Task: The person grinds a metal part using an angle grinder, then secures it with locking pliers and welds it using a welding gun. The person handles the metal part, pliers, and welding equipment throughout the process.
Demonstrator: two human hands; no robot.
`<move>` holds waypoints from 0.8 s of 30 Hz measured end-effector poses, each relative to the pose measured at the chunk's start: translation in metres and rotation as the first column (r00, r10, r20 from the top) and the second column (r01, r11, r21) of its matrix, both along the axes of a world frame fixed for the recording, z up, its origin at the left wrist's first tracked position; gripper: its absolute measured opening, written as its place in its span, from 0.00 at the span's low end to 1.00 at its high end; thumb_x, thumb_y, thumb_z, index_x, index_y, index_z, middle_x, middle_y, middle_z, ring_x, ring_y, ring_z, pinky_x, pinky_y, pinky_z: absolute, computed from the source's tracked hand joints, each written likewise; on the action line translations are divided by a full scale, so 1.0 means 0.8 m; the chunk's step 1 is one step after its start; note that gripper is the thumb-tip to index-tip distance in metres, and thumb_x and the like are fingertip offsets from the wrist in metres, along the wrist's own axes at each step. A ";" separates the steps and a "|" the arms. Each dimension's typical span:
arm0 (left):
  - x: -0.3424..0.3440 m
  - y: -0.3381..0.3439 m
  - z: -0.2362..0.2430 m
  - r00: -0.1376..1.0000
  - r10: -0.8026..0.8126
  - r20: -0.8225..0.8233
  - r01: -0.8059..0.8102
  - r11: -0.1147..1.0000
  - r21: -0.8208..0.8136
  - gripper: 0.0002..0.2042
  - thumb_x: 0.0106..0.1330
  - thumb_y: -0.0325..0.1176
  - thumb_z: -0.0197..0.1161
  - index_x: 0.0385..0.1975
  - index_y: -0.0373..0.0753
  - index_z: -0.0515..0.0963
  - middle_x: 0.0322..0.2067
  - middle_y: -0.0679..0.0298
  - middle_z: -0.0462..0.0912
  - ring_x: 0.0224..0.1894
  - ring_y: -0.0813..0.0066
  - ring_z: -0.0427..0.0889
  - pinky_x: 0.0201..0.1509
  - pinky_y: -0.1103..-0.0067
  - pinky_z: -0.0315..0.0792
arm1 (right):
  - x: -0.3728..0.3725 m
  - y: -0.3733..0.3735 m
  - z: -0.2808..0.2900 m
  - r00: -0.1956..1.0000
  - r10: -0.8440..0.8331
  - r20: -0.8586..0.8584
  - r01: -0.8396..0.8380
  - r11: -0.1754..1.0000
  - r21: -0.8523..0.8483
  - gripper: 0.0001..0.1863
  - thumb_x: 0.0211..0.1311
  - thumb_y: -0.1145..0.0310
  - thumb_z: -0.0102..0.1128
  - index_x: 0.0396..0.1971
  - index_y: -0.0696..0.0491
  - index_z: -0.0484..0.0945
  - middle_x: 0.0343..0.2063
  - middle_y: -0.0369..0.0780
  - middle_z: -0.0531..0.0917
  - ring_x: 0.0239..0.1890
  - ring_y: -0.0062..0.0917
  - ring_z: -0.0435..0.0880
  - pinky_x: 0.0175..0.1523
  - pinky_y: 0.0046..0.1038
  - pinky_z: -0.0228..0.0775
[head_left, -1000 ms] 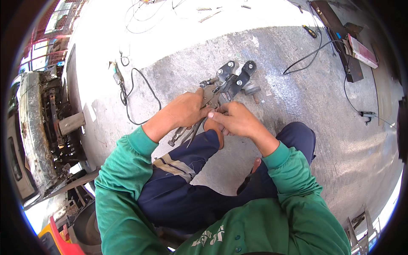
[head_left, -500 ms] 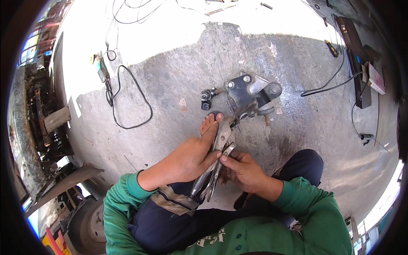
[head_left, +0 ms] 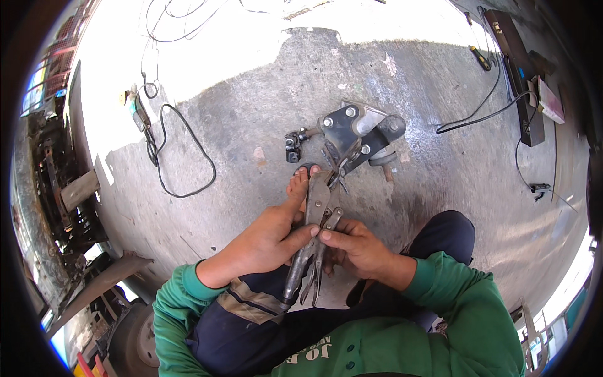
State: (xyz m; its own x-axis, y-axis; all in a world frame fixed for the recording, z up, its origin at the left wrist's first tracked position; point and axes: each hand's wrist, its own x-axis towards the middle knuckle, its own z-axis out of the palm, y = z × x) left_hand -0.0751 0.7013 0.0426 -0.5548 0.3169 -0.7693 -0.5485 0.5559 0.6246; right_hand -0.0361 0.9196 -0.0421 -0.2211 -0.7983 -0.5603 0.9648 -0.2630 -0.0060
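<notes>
The locking pliers [head_left: 318,188] are held between the 2 hands, with their jaws pointed toward a black metal assembly [head_left: 342,122]. Their left side is grasped firmly by the left hand [head_left: 270,235], and their right side is gripped narrowly by the right hand [head_left: 362,251], the 2 thumbs being set close together. Whether the assembly is touched by the jaws cannot be told. It is rested on the concrete floor [head_left: 242,188], near a black cable [head_left: 152,151] and a yellow-and-black screwdriver [head_left: 480,58]
</notes>
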 end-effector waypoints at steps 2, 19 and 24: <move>-0.001 0.001 0.001 1.000 -0.018 0.015 0.018 1.000 -0.015 0.40 0.77 0.27 0.61 0.83 0.33 0.45 0.33 0.55 0.86 0.34 0.75 0.80 0.43 0.76 0.76 | 0.003 0.002 -0.004 1.000 0.004 0.005 -0.004 1.000 -0.024 0.19 0.80 0.60 0.62 0.56 0.60 0.77 0.41 0.43 0.87 0.29 0.27 0.88 0.34 0.31 0.83; -0.009 0.015 0.011 0.974 0.157 0.161 -0.168 0.984 0.057 0.40 0.80 0.30 0.61 0.82 0.28 0.43 0.29 0.64 0.83 0.26 0.82 0.79 0.29 0.81 0.74 | 0.000 0.005 -0.002 0.998 -0.038 -0.047 0.037 0.999 -0.032 0.24 0.79 0.58 0.62 0.60 0.63 0.75 0.41 0.46 0.89 0.31 0.26 0.91 0.29 0.27 0.85; -0.006 0.013 0.007 0.970 0.176 0.165 -0.188 0.981 0.057 0.40 0.80 0.31 0.61 0.82 0.28 0.43 0.29 0.65 0.82 0.26 0.83 0.78 0.29 0.81 0.75 | -0.001 0.004 -0.001 0.999 -0.041 -0.034 0.040 0.999 -0.022 0.26 0.78 0.58 0.62 0.62 0.64 0.74 0.44 0.49 0.90 0.30 0.26 0.92 0.29 0.26 0.86</move>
